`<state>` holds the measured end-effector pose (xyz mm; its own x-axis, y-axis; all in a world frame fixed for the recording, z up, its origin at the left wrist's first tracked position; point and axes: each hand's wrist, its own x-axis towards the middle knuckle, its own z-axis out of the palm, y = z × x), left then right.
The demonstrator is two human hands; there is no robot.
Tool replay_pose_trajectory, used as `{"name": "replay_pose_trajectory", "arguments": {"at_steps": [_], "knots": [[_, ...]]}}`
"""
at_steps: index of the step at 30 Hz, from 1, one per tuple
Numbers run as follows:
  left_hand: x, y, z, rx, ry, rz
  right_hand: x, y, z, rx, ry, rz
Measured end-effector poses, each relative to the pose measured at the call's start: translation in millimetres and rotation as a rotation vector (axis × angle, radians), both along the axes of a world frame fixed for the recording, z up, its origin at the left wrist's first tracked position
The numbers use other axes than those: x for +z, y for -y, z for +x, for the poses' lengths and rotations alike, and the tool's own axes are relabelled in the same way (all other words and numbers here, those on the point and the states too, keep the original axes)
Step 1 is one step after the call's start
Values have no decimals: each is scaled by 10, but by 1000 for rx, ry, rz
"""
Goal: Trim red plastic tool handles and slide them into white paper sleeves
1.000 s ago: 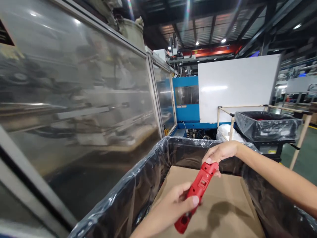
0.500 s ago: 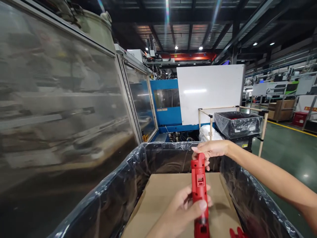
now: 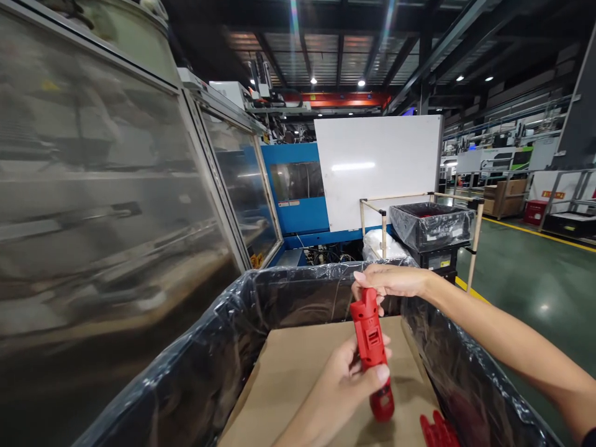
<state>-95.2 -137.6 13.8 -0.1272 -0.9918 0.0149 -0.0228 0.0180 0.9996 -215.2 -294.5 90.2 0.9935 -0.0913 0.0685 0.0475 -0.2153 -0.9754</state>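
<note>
While your left hand [image 3: 347, 380] curls snugly round the red part [image 3: 370, 332] low down, your right hand [image 3: 393, 280] pinches its top, above the cardboard [image 3: 288, 372], toward the sheet's right edge

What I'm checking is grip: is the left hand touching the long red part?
Touching: head view shows the left hand gripping the long red part, thumb across it.

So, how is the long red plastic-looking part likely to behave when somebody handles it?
The long red plastic-looking part is probably stiff: its lower end shows no sag below the left grip. It is likely light for its size, since its openings suggest a hollow shell. If stood on its rounded lower end, it would probably tip.
</note>
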Motion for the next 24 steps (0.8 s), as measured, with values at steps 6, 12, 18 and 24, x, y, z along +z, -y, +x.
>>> {"name": "replay_pose_trajectory", "arguments": {"at_steps": [6,12,18,24], "knots": [[-111,50,10,3,-21,2,-43,41,-44,7,-11,23],[-77,28,18,26,7,5,-35,43,-70,-23,-36,20],[60,-90,-67,70,41,6,43,33,-663,-311,72,-5],[240,-399,-230,87,85,-48,-228,-282,-1969,-798,261,65]]}}
